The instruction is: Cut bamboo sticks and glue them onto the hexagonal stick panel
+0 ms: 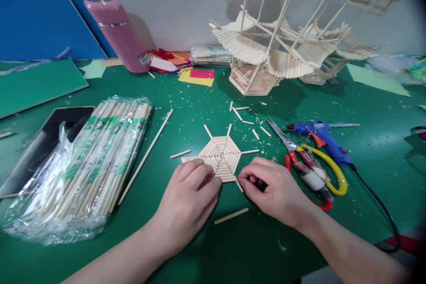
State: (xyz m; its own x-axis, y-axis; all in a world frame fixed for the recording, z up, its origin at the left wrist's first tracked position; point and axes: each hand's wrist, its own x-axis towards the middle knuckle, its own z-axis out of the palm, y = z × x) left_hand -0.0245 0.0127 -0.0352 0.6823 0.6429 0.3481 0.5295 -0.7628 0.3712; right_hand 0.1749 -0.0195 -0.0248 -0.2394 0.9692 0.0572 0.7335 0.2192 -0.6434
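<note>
With the left hand (pixel 189 195) pressing its curled fingers on the hexagonal stick panel (pixel 221 154) and the right hand (pixel 271 188) pinching its near corner, a hard squeeze could probably crack the glued sticks apart.

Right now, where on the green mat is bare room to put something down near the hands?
Bare mat lies between the bag of sticks and the left hand, with one long loose stick along its edge. Another patch lies right of the glue gun. It is crowded around the hexagon panel, the right hand and the scissors.
</note>
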